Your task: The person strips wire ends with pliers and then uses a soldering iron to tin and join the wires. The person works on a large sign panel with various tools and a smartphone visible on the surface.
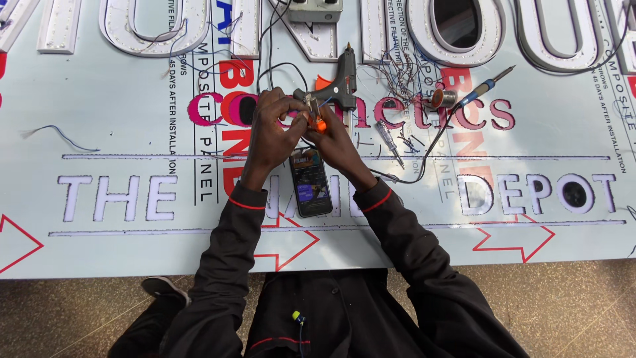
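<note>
My left hand and my right hand meet over a large pale sign panel. Together they pinch a small orange-handled tool and thin wires, fingers closed around them. A black hot glue gun lies just beyond my hands. Under my wrists a phone lies on the panel with its screen lit.
A soldering iron with a blue handle and a solder spool lie to the right. A screwdriver rests beside my right hand. Loose wires tangle near raised white channel letters. A power strip sits at the top. Brown floor lies below.
</note>
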